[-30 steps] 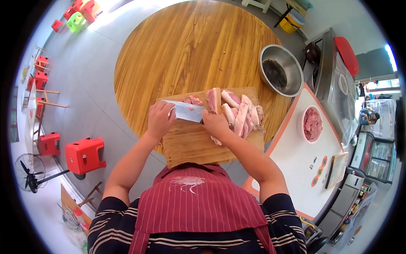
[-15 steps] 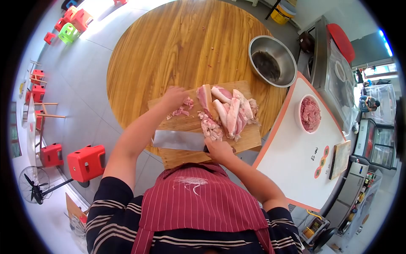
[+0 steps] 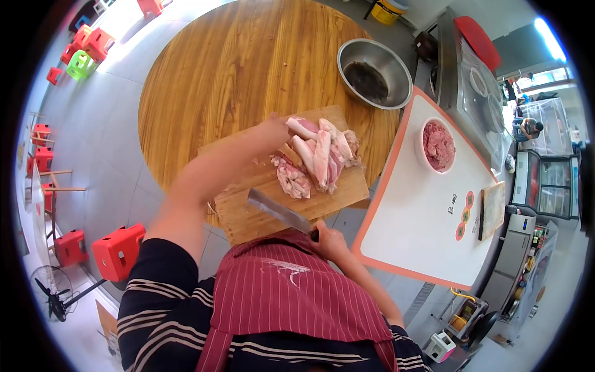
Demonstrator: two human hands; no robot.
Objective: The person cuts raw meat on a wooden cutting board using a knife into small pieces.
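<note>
My right hand (image 3: pixel 331 242) is wrapped round the handle of a cleaver (image 3: pixel 280 211). Its blade points up and left over the near part of a wooden cutting board (image 3: pixel 242 214). My left hand (image 3: pixel 273 133) is at the left edge of several thick pieces of fatty pork (image 3: pixel 321 158). Motion smears that hand and its fingers are partly hidden, so whether it grips the meat does not show. A heap of small cut pork pieces (image 3: pixel 291 178) lies on the board just below the larger pieces.
A steel bowl (image 3: pixel 396 87) with dark liquid stands on the round wooden table (image 3: pixel 217 74). On the white table (image 3: pixel 396 217) to the right are a bowl of minced meat (image 3: pixel 439 146) and a second board (image 3: pixel 493 211). Red stools (image 3: pixel 118 251) stand at left; a person (image 3: pixel 528 128) is far right.
My left hand has moved right, from the small scraps to the larger pork. Those scraps no longer show where they lay. My right hand has drawn the cleaver nearer my body and turned its blade.
</note>
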